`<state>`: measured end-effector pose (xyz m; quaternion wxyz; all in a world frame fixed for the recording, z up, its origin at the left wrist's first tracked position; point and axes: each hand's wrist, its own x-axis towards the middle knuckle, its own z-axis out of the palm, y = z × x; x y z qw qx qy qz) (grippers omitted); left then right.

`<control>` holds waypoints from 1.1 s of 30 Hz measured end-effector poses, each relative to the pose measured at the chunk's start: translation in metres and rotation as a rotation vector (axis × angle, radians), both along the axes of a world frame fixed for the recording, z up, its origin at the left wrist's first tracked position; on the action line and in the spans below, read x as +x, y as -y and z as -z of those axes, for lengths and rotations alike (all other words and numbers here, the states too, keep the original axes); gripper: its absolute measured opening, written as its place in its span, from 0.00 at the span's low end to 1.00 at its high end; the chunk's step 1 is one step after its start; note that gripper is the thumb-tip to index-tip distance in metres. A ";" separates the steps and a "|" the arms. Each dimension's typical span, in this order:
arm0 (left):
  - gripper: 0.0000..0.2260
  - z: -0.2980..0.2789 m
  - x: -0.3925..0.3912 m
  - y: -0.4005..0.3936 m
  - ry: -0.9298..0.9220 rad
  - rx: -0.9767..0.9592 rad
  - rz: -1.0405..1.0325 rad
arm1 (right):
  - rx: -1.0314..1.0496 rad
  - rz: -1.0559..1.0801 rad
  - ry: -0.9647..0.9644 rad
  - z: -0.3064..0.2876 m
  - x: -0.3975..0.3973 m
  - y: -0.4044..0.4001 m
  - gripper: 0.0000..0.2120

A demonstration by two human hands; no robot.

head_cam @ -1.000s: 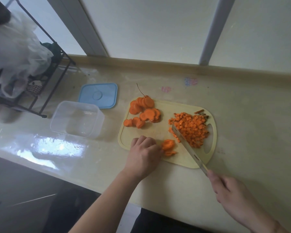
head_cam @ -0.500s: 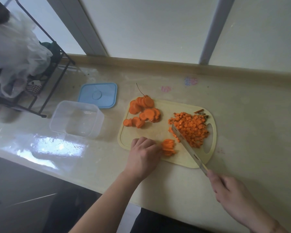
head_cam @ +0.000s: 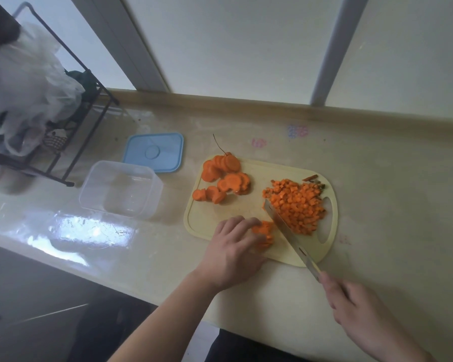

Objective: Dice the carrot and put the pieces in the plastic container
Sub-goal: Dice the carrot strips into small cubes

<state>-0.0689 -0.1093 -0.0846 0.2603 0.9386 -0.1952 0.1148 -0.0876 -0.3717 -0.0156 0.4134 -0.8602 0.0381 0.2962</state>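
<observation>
Knife (head_cam: 288, 235) diagonal (tip toward window)

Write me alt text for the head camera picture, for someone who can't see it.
On a yellow cutting board, the left hand holds stacked carrot slices while the right hand holds a knife beside a pile of diced carrot. An empty clear plastic container and blue lid sit left.

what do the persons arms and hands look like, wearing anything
Both forearms are bare up to the frame edge: no sleeves show. The left hand and right hand wear no gloves, and no rings, watch or bracelet can be seen. The nails are too blurred to judge.
</observation>
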 end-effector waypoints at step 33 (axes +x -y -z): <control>0.10 0.028 0.001 0.017 0.095 -0.152 -0.085 | -0.013 -0.013 -0.014 -0.004 -0.001 -0.044 0.27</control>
